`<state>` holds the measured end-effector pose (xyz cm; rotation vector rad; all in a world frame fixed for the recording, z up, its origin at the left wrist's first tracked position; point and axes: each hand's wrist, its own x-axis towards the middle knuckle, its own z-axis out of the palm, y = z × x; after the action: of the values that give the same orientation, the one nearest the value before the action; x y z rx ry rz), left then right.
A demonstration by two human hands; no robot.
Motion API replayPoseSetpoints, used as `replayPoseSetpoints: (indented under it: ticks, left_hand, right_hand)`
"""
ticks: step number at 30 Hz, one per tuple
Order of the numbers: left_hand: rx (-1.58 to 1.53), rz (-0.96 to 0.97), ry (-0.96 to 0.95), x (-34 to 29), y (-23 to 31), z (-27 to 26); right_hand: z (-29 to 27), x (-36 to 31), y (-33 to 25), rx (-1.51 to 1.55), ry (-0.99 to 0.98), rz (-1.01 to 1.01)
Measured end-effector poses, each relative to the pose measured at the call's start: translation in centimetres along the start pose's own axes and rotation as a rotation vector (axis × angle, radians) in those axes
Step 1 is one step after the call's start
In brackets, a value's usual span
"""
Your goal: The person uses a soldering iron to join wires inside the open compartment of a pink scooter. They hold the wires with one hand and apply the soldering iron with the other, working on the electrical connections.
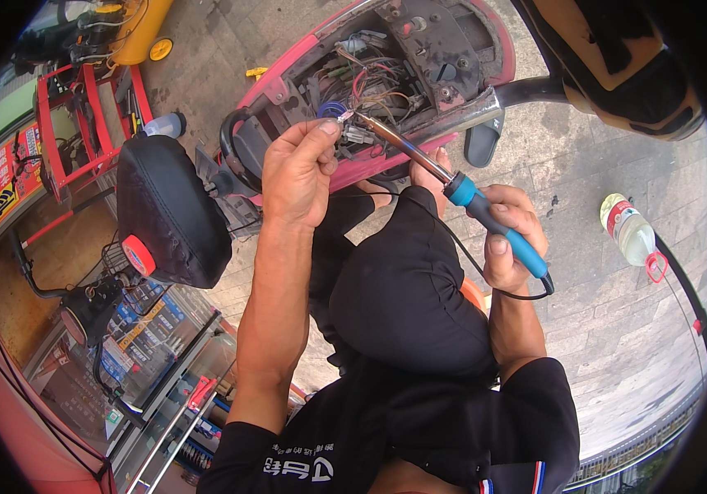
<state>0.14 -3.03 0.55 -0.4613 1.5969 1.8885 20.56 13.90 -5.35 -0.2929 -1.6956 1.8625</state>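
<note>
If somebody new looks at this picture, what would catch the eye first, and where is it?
First, probably, the blue soldering iron in the right hand, slanting across the centre with its tip near the left hand. Next, the tangled wires in the open pink scooter body, at the top. Then the black seat at left, with a red roll on it.

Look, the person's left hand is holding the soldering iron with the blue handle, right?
Not quite, it's the other hand: the head view shows the right hand holding the soldering iron with the blue handle.
</note>
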Motion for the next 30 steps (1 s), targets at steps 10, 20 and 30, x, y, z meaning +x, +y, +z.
replayPoseSetpoints:
  ticks: [10, 20, 30]
  left_hand:
    - [0.014, 0.019, -0.015, 0.1, -0.2, -0.1]
    - [-0.003, 0.01, -0.019, 0.1, -0.2, -0.4]
    - [-0.104, -0.047, -0.058, 0.4, -0.4, -1.1]
  right_hand:
    - [0.3, 0.2, 0.0, -0.005, 0.014, 0.004]
    - [-0.2, 0.0, -0.3, 0.003, -0.002, -0.003]
    - [-1.5, -0.8, 0.7, 0.051, -0.012, -0.004]
